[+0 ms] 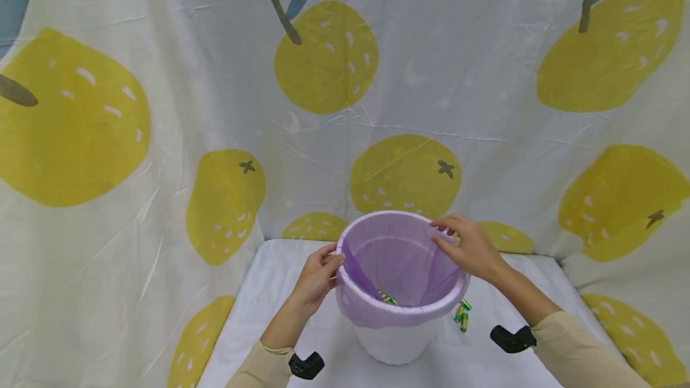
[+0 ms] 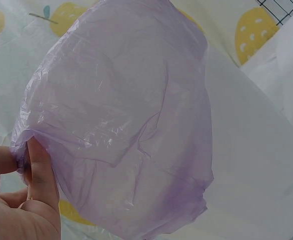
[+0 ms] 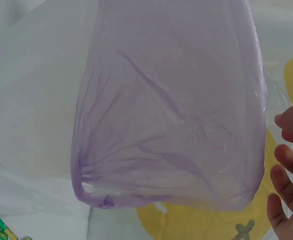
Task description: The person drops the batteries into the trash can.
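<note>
A white trash bin (image 1: 396, 343) stands upright on the white-covered table, lined with a thin purple trash bag (image 1: 401, 318) folded down over its rim. At the left rim my left hand (image 1: 315, 277) pinches the bag's edge between thumb and fingers; the left wrist view shows the film (image 2: 121, 125) bunched at the fingertips. My right hand (image 1: 474, 248) is at the far right rim, fingers loosely bent. In the right wrist view its fingers (image 3: 285, 152) lie just apart from the bag (image 3: 171, 95). Several green-and-gold batteries (image 1: 387, 298) show inside the bin.
More green-and-gold batteries (image 1: 464, 321) lie on the table (image 1: 501, 292) right of the bin. A white curtain (image 1: 463, 47) printed with yellow fruit hangs behind and at both sides. A dark wire grid (image 2: 281, 9) shows in the left wrist view's corner.
</note>
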The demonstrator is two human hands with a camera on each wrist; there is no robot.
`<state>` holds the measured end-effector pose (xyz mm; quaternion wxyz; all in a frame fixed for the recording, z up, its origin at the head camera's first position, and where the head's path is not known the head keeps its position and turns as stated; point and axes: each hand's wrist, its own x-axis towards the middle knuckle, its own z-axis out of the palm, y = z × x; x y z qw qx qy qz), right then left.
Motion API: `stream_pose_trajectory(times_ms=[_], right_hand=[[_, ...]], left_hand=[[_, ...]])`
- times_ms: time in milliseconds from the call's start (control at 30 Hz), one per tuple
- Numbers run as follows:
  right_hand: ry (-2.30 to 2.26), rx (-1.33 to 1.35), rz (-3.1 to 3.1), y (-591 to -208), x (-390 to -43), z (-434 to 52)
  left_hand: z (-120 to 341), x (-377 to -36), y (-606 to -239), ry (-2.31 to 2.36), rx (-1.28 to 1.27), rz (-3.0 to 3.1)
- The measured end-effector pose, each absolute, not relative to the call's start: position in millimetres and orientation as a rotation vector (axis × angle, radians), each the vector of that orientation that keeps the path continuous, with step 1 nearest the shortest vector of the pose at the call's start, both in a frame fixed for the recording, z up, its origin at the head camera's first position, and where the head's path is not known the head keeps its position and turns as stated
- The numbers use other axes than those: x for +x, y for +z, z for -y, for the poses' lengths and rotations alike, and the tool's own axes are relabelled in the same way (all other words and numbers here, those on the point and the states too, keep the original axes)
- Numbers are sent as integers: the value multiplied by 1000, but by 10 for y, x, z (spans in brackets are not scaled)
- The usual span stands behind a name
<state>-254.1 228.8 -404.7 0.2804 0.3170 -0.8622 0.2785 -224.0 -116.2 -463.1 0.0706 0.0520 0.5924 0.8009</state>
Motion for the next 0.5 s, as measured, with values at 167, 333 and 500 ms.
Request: stream_pose_trajectory(times_ms=[167, 333, 500], right_hand=[[749, 818, 2327, -4068, -2538, -2346], [767, 783, 2341, -4077, -2527, -2391], [772, 739, 2364, -4091, -2486, -2429]], left_hand=[[1164, -2237, -4623, 2405, 166, -1786], [1163, -2229, -4620, 2405, 167, -1783], [1161, -2228, -4625, 2407, 168, -1783]])
